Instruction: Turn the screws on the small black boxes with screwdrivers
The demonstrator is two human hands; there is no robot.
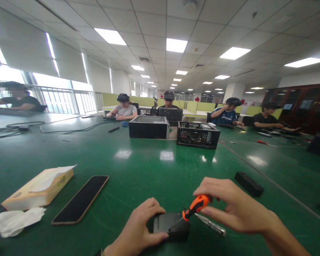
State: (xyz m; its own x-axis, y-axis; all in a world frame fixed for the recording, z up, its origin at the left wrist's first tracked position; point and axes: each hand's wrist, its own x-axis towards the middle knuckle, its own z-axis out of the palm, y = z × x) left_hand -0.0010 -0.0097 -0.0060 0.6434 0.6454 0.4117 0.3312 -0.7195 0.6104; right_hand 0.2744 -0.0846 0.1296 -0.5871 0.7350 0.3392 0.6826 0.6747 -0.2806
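Observation:
A small black box-shaped device (pixel 176 227) lies on the green table, with my left hand (pixel 138 225) gripping its left end between thumb and fingers. My right hand (pixel 229 206) holds an orange and black screwdriver (pixel 198 203) by the handle. The screwdriver is tilted, its shaft pointing down and left onto the top of the device. Whether the tip sits in a screw is too small to tell. Just right of the device, below my right hand, lies a slim clear-and-silver pen-like tool (pixel 212 224).
Left are a smartphone (pixel 81 201), a tissue pack (pixel 40 188) and a crumpled tissue (pixel 18 220). A black block (pixel 248 183) lies at right. Farther back stand two computer cases, one closed-sided (pixel 148 128), one open (pixel 198 135). Several people sit around the table (pixel 138 160).

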